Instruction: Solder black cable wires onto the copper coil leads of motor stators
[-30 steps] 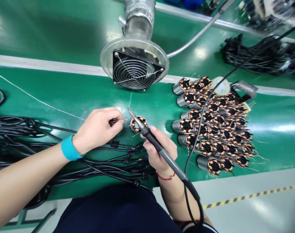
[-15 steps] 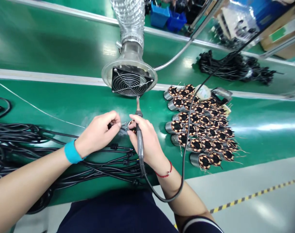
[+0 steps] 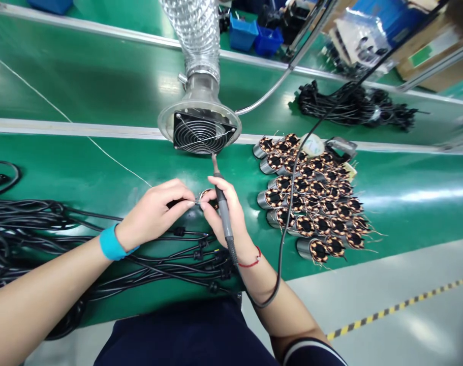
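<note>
My left hand [image 3: 158,209] is closed in a pinch on the end of a thin wire [image 3: 197,203]. The wire spans the small gap to my right hand [image 3: 233,216], whose thumb and a finger pinch its other side. Also in my right hand lies a soldering iron [image 3: 223,211], its tip pointing away from me towards the fan guard. Just behind the fingertips shows part of a copper-wound motor stator [image 3: 206,193], mostly hidden by my right hand. A thin solder-like strand [image 3: 115,161] runs from the upper left down to my left hand.
Ahead is a fume extractor fan [image 3: 204,134] on a foil duct [image 3: 201,40]. Several stators [image 3: 311,195] stand in rows at right, the iron's cord [image 3: 289,213] crossing over them. Black cables [image 3: 113,274] lie at left and below my hands. Another cable bundle [image 3: 353,107] lies behind.
My left hand has moved right, and both hands' fingertips now nearly meet at the wire. The soldering iron has tilted slightly. The pale strand at left now hangs at a steeper angle.
</note>
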The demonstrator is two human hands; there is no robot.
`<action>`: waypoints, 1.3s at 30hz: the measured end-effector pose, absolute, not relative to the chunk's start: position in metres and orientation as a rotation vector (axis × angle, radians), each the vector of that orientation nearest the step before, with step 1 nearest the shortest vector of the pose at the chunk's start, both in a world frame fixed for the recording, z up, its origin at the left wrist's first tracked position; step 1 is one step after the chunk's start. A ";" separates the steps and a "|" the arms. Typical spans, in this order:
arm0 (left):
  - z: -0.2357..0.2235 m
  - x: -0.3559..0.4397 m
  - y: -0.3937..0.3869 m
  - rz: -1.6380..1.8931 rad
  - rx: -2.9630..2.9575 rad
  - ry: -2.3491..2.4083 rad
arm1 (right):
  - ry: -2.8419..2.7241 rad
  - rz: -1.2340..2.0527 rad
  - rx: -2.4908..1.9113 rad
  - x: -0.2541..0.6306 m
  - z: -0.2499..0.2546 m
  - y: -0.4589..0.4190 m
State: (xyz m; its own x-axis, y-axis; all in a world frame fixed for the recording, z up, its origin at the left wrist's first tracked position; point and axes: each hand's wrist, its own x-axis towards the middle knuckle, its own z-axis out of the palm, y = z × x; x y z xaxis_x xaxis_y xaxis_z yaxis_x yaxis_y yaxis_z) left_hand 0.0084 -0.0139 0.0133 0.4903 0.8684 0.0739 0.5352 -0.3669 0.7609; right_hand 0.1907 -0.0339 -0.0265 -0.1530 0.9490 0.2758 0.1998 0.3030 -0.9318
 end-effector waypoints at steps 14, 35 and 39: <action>0.015 0.011 -0.015 0.508 2.040 1.230 | -1.630 0.798 -1.103 0.201 -0.029 -0.037; 0.006 0.018 -0.015 0.388 1.562 1.472 | -1.633 0.599 -0.909 0.230 -0.030 -0.075; 0.004 0.018 -0.015 0.399 1.508 1.458 | -1.653 0.626 -0.892 0.230 -0.031 -0.075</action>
State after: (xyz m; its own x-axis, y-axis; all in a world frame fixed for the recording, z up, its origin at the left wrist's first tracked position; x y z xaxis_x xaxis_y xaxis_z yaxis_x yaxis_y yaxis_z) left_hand 0.0183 -0.0147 0.0042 0.2306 0.8983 -0.3740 0.5825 0.1804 0.7926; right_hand 0.2305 -0.0751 -0.0309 -0.1140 0.8157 0.5672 0.2353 0.5768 -0.7822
